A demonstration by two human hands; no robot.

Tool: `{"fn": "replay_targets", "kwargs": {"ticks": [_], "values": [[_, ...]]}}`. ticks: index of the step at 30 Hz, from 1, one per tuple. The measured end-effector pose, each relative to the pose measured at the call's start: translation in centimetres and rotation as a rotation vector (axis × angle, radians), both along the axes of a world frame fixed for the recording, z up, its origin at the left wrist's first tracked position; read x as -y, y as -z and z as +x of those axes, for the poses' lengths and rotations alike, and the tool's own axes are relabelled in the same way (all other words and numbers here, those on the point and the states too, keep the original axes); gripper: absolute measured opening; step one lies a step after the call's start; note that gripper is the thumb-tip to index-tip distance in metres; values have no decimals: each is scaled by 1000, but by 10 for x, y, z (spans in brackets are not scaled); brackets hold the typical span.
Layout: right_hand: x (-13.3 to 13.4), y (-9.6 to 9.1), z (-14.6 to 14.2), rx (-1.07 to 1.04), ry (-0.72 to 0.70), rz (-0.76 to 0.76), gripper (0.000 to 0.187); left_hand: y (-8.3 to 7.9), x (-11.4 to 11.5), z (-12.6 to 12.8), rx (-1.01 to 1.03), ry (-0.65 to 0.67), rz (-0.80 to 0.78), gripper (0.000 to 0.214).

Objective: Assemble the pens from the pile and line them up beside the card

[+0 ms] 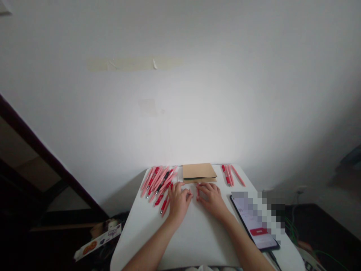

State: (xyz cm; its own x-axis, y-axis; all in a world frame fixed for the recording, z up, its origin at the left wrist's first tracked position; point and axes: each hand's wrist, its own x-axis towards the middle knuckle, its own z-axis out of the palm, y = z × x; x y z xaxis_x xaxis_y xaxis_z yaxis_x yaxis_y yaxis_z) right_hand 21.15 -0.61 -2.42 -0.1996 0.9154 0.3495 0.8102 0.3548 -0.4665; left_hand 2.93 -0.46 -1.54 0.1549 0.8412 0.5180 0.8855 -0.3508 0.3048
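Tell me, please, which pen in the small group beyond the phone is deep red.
The leftmost pen there, nearest the brown booklet; the other pens beside it are lighter pink.

So the only thing I'm actually making out is on the phone (pixel 254 222): its screen is showing what's looking like "00" up near the top left, in small dark digits. Lower down, a red button (pixel 258 232) is carrying some tiny pale lettering, but it's coming out too small to read, and pixel blocks are covering part of the display. Down at the left, a white printed box (pixel 98 241) is sporting purplish marks that aren't resolving into words. Any print on the pens (pixel 162 182) is staying too tiny for me.
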Motion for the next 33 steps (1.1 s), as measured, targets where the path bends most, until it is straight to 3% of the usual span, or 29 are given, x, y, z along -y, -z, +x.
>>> {"fn": "replay_targets", "kwargs": {"ticks": [15,20,26,33], "values": [[-1,1,3,-56,-10,-14,35,2,0,-5,25,14,1,9],[-5,2,11,-127,51,14,32,2,-2,-14,-2,-33,51,16],[-9,7,18,-64,174,-11,35,-3,-8,-26,-1,-70,63,13],[-8,9,16,-3,162,-10,31,-6,-6,-27,-84,-147,94,15]]}}
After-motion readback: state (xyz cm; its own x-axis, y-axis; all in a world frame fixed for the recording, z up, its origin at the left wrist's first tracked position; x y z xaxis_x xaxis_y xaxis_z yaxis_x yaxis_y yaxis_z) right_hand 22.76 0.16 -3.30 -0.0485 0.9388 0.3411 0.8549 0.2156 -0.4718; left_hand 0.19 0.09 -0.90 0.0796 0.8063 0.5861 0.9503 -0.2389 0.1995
